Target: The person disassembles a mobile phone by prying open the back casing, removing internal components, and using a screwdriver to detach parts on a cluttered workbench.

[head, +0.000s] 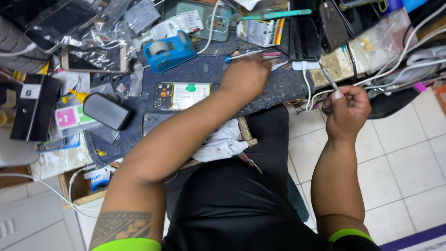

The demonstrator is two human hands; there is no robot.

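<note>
The left hand (245,76) rests knuckles-up on the dark counter (278,88) near its front edge, its grip curled shut around a blue-handled screwdriver (242,55) whose metal shaft pokes out toward the back of the counter. The right hand (347,111) hangs just off the counter's right corner, above the tiled floor (409,158), its grip pinched closed on one slim metal tool (328,76) (a second screwdriver or a probe, I cannot tell which) that slants up toward the counter edge. Just left of the left hand lies one opened phone (186,95), back off, with its white battery showing, flat on the counter. Behind it stands one blue tape dispenser (168,51). Toward the left edge sit one black oval case (108,110) and one black box (35,108). Two white cables (307,88) drop over the front edge between the hands.
</note>
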